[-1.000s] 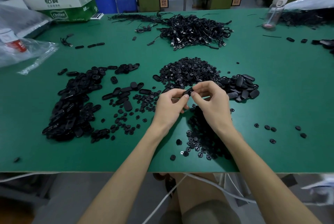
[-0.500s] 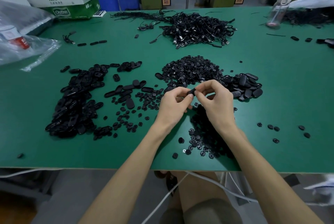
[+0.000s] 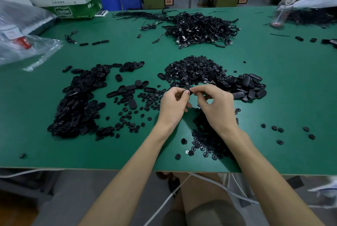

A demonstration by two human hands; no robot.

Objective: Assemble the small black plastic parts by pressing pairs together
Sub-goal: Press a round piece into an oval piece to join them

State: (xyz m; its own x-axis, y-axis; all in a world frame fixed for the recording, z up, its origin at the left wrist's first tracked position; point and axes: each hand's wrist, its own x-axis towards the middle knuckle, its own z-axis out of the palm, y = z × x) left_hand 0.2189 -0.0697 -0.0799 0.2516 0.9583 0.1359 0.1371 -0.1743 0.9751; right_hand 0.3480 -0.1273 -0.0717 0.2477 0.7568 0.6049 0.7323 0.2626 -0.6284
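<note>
Little has moved since a second ago: both hands stay joined over the middle of the worktop (image 3: 291, 98), fingertips still closed on the same piece.

Nearest, below the worktop's front edge, a white cord (image 3: 169, 198) runs across the person's lap. On the green surface at 5 o'clock from the hands, partly under the right wrist, lies a scatter of small round parts (image 3: 206, 140). A few loose round parts (image 3: 277, 129) sit well apart at 4 o'clock.

The left hand (image 3: 173, 105) and right hand (image 3: 217, 107) meet fingertip to fingertip. Each grip is pinching the small black part (image 3: 187, 91), thumb and forefinger curled on it from either side, and the part is held just above the surface between them. Whether it is one piece or a pair pressed together, I cannot tell.

At 9 o'clock spreads a large pile of oval parts (image 3: 76, 105). At 12 o'clock, just beyond the fingers, is a heap of tiny round parts (image 3: 193, 69), and touching it at 2 o'clock a smaller oval pile (image 3: 249, 85).

Farther at 12 o'clock lies a tangle of black cables (image 3: 202, 27). A clear plastic bag (image 3: 27, 47) sits at 10 o'clock, a cardboard carton (image 3: 69, 3) at 11 o'clock, and a clear bottle (image 3: 282, 8) at 1 o'clock.
</note>
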